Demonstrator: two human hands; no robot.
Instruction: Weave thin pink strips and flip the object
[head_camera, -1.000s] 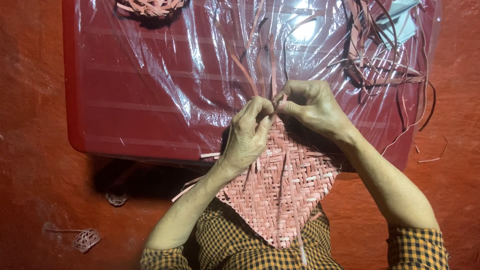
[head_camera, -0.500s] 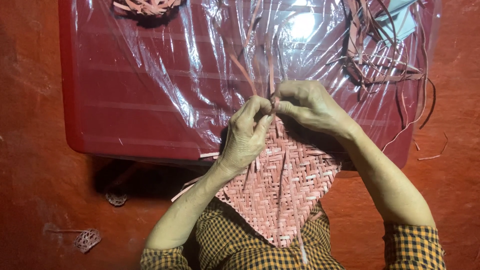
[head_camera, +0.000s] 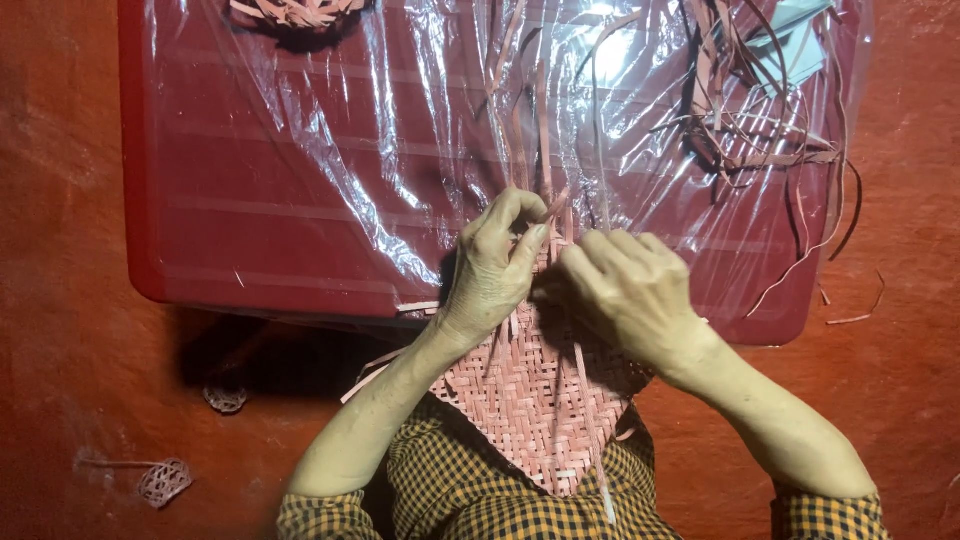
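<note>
Since a moment ago the right hand (head_camera: 630, 290) has slid lower, fingers curled onto the pink woven strip mat (head_camera: 530, 400) over the lap; left hand (head_camera: 495, 265) pinches a strip.

Red table (head_camera: 250, 260) under clear plastic sheet (head_camera: 380, 150); tangled strip pile (head_camera: 750, 110); small woven scraps (head_camera: 165, 482) on floor.

The scene is lit warmly and rather dimly, and everything is tinted red-orange. Strong white glare is thrown off the clear plastic sheet (head_camera: 420, 150), brightest near the top centre. A dark shadow is cast beneath the red worktop (head_camera: 200, 250) at its near edge. The hands are rendered sharply; the corners are darkened.
</note>
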